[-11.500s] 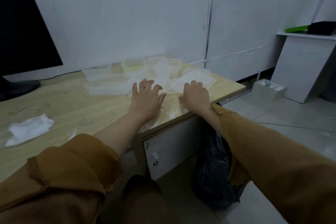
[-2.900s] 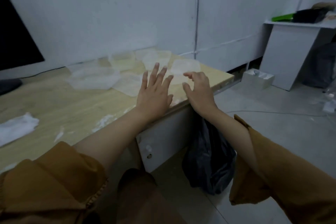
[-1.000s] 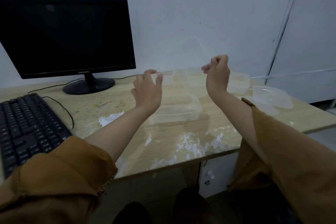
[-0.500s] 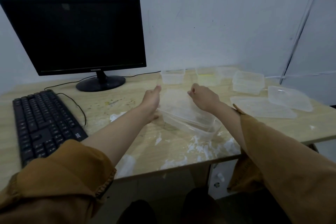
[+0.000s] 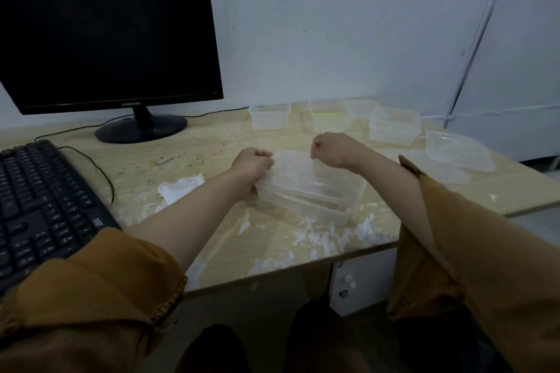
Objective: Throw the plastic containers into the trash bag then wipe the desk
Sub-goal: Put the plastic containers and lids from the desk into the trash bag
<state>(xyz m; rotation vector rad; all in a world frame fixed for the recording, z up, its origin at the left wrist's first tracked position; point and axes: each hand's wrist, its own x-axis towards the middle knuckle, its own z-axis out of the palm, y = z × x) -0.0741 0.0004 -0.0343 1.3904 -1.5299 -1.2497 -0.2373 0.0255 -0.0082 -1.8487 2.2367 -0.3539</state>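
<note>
A clear rectangular plastic container (image 5: 315, 194) lies on the wooden desk (image 5: 212, 145) in front of me, with a flat clear lid tilted on top of it. My left hand (image 5: 251, 165) grips the container's left end with curled fingers. My right hand (image 5: 331, 150) pinches the lid's far edge. Several more clear containers stand along the back: one (image 5: 269, 116) near the monitor, one (image 5: 328, 118) beside it, a stack (image 5: 394, 127) further right, and an upturned one (image 5: 457, 150) by the desk's right edge. The trash bag is out of view.
A black monitor (image 5: 106, 39) stands at the back left and a black keyboard (image 5: 39, 206) lies at the left. A crumpled white tissue (image 5: 181, 188) sits left of my left arm. White smears (image 5: 318, 239) cover the desk's front edge. A drawer unit (image 5: 357, 281) sits below.
Both hands dropped from mid-air onto the container in front of me and closed on it and its lid. The view moved in closer to the desk.
</note>
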